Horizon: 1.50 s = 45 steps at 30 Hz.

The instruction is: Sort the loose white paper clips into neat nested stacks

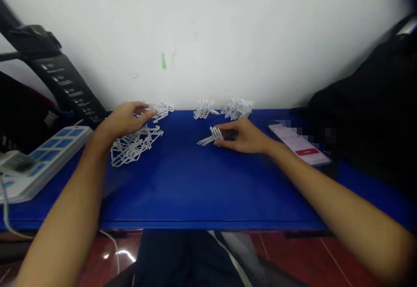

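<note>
Head view: the right hand [243, 136] pinches a small bunch of white wire clips [211, 136] at its looped end; the left hand [125, 120] lies loose-fingered, unclenched, at a clump [162, 111] — beyond a tangled pile [133, 147] on the blue desk [208, 183]. They look light, springy, apt to snag — best lifted by the loops.

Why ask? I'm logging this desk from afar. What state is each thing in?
Left hand: raised at the clip bunch by the wall, grip unclear
Right hand: fingers around the small clip bunch
Small clip bunch: gathered, held at the table
Tangled clip pile: loose, interlocked
Stacked clip bunches: lined up by the wall
Phone: lying flat, screen lit
</note>
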Tool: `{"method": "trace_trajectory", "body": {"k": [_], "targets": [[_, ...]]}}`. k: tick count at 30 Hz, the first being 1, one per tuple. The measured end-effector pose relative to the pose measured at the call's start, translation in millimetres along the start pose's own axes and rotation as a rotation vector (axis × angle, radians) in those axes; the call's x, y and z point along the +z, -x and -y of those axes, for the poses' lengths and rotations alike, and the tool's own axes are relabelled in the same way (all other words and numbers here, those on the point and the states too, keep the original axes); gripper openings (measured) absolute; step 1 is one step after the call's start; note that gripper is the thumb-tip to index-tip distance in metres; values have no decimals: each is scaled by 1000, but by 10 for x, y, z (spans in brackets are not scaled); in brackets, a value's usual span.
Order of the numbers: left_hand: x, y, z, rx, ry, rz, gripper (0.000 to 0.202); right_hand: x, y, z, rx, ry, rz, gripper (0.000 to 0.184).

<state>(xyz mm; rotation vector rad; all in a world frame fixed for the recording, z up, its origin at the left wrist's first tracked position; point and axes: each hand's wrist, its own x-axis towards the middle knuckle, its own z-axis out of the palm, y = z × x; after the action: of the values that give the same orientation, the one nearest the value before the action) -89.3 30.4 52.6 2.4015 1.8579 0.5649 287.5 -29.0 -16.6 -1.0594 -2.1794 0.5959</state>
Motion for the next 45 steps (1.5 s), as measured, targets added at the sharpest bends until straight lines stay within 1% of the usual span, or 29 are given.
{"method": "trace_trajectory", "body": {"k": [2, 3, 5, 7, 9, 11, 14, 16, 18, 19, 20, 21, 25, 29, 31, 32, 33, 35, 38, 39, 42, 45], "targets": [[-40, -23, 88, -31, 7, -2, 66, -2, 1, -3, -6, 9, 11, 44], [-56, -29, 124, -31, -4, 34, 64, -4, 1, -3, -8, 12, 16, 43], [-71, -31, 176, -5, -19, 184, 58, -6, 2, -1, -14, 17, 28, 40], [-55, -24, 196, 24, -11, 342, 55, -6, 3, 4, -14, 17, 15, 41], [-23, -16, 191, 36, 19, 416, 52, -4, 3, 9, -13, 8, 11, 42], [4, -13, 177, 56, 64, 437, 50, -3, 2, 10, -20, -13, 28, 43], [19, -21, 169, 109, 100, 424, 46, -4, -1, 3, -25, -5, 39, 41], [25, -31, 173, 107, 65, 367, 45, -5, -2, -3, -15, 16, 20, 44], [40, -41, 175, 92, 19, 278, 46, -6, -2, -10, -15, 21, 13, 45], [49, -43, 175, 92, 9, 248, 47, -6, -2, -12, -19, 17, 17, 45], [57, -43, 176, 96, 11, 247, 48, -7, -3, -14, -23, 13, 20, 46], [63, -41, 177, 104, 22, 271, 50, -8, -3, -15, -26, 11, 22, 46], [52, -22, 205, 142, 76, 436, 52, -11, -3, -12, -22, 19, 27, 45], [37, -19, 246, 178, 115, 493, 51, -9, 0, -8, -10, 29, 13, 45], [59, -34, 247, 184, 107, 459, 50, -9, 1, -6, -9, 29, 6, 45], [78, -45, 240, 190, 97, 417, 49, -9, 0, -6, -12, 28, 15, 45], [100, -57, 228, 193, 89, 356, 48, -11, -1, -6, -13, 24, 22, 44], [147, -81, 192, 192, 97, 194, 45, -14, -3, -6, -12, 26, 34, 44], [200, -98, 133, 174, 179, -34, 39, -16, -5, -8, -8, 37, 17, 45], [212, -98, 117, 160, 213, -93, 37, -15, -5, -9, -10, 41, 14, 44], [228, -84, 81, 123, 298, -224, 33, -12, -5, -11, -16, 42, 28, 44], [213, -60, 30, 162, 329, -361, 32, -14, -10, -22, -27, 44, 31, 46]]}}
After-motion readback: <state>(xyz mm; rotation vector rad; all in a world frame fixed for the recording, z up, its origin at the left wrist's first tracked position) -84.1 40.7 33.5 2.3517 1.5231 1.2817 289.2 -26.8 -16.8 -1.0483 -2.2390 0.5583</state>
